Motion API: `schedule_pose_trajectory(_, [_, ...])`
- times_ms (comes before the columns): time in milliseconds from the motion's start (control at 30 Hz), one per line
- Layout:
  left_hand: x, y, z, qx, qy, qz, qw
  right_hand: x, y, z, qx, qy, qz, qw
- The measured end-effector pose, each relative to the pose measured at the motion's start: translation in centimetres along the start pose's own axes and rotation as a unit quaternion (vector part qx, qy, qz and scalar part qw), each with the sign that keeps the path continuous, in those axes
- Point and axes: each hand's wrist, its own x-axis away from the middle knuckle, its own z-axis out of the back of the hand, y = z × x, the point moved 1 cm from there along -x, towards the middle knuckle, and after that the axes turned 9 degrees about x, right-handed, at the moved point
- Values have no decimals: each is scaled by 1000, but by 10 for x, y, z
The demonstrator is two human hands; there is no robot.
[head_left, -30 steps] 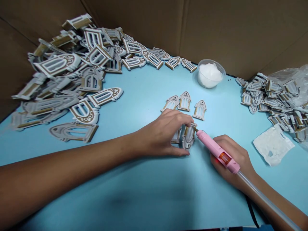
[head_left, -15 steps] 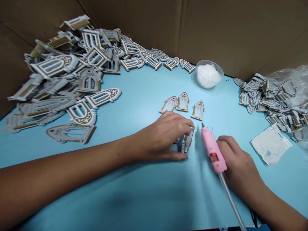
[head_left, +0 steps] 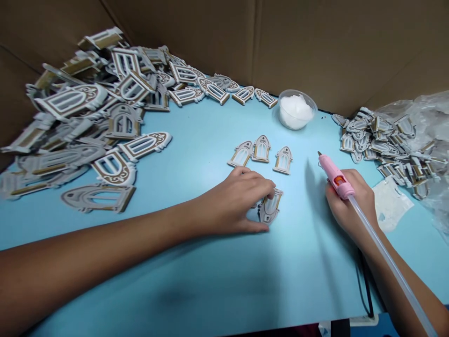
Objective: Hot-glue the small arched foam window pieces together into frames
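Note:
My left hand (head_left: 242,201) rests low over the table, its thumb and fingers apart around a small arched window frame (head_left: 271,207). The frame looks to be lying nearly flat, with my index fingertip at its upper edge and my thumb near its lower end. Part of another piece shows under my palm, mostly hidden. In my right hand (head_left: 354,201) is a pink hot glue gun (head_left: 336,177), nozzle up and to the left, with a long clear glue stick (head_left: 389,262) running out of its back. Beyond my left hand lie three small arched frames (head_left: 261,149).
Large arched window frames (head_left: 77,100) are heaped at the left. A clear tub (head_left: 297,110) of white material stands at the back. At the right are a pile of small frames (head_left: 386,140), a plastic bag (head_left: 431,117) and a white scrap (head_left: 391,203). Cardboard walls (head_left: 196,32) enclose the table.
The small frame has gone from upright to nearly flat under my left hand. My right hand has drawn the glue gun away to the right. The view has shifted slightly.

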Motion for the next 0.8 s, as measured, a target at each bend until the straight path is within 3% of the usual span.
schedule_pose_trajectory(400, [2,-2,-3,-63,-9,-20,998,-2,-4,7,-33,43,-68,996])
schedule_pose_trajectory(600, [0,1,-2,-38,-10,27,999,-1,-2,10,-38,54,-87,994])
schedule_pose_trajectory(800, [-1,4,-2,-36,-10,38,999,-9,4,16,-79,24,-208,975])
